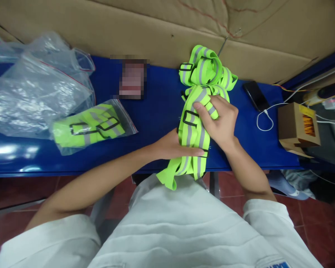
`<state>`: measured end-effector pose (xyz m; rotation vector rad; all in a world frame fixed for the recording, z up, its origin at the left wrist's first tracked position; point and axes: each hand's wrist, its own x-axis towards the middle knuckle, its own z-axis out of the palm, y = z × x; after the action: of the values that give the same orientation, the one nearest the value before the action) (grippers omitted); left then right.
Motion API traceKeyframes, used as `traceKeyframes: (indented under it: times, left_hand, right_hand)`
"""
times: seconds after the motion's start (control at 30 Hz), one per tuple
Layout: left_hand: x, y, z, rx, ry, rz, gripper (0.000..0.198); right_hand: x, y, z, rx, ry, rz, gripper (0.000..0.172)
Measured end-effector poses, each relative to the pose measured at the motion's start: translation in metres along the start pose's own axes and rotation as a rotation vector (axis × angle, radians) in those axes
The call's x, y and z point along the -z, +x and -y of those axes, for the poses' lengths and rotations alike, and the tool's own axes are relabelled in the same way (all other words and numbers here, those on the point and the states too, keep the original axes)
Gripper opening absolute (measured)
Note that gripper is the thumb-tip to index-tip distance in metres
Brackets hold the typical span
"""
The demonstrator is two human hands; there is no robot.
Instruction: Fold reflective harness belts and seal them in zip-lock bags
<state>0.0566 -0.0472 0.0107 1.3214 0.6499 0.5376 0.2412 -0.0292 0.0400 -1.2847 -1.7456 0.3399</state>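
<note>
A neon-green reflective strap vest (198, 80) with grey stripes and black buckles lies bunched on the blue table (156, 111), its lower end hanging over the front edge. My left hand (173, 147) presses flat on the folded lower straps, fingers stretched out. My right hand (219, 121) grips the straps just above, thumb and fingers pinched on the fabric near a black buckle.
A zip bag holding another folded green vest (91, 128) lies at the left, beside a heap of empty clear plastic bags (36, 85). A black phone (255, 95) with a white cable and a small cardboard box (297, 124) sit at the right. Cardboard sheets line the back.
</note>
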Motion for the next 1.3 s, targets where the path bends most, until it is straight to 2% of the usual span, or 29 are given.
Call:
traceKeyframes:
  times: [0.13,0.23,0.37,0.5,0.7,0.87,1.03,1.2,1.3]
  left_hand:
    - [-0.013,0.002,0.011,0.135,-0.313,0.093,0.053]
    - [-0.012,0.001,0.010,0.201,-0.496,0.141,0.052]
    - [0.001,-0.006,-0.006,0.088,-0.297,0.240,0.032]
    - [0.016,-0.014,-0.023,0.060,-0.087,0.340,0.025]
    - [0.026,-0.015,-0.025,-0.003,-0.009,0.364,0.020]
    - [0.030,-0.016,-0.020,-0.156,0.202,0.362,0.023]
    - [0.033,-0.018,-0.021,-0.156,0.138,0.339,0.019]
    - [0.039,-0.012,-0.019,-0.063,0.047,0.354,0.025]
    - [0.042,-0.008,-0.015,-0.085,0.034,0.356,0.024]
  right_hand:
    - [0.000,0.000,-0.005,0.085,-0.112,-0.022,0.043]
    - [0.006,0.002,-0.003,0.057,-0.091,-0.051,0.041]
    - [0.020,0.008,0.002,-0.183,0.216,-0.023,0.037]
    - [0.030,0.014,0.002,-0.465,0.625,0.154,0.029]
    - [0.025,0.017,-0.007,-0.697,0.784,0.438,0.037]
    - [0.004,0.010,-0.011,-0.727,0.735,0.512,0.035]
    - [-0.014,0.003,-0.010,-0.770,0.806,0.594,0.037]
    - [0.001,0.012,-0.009,-0.744,0.893,0.401,0.037]
    - [0.007,0.016,-0.009,-0.747,0.900,0.435,0.038]
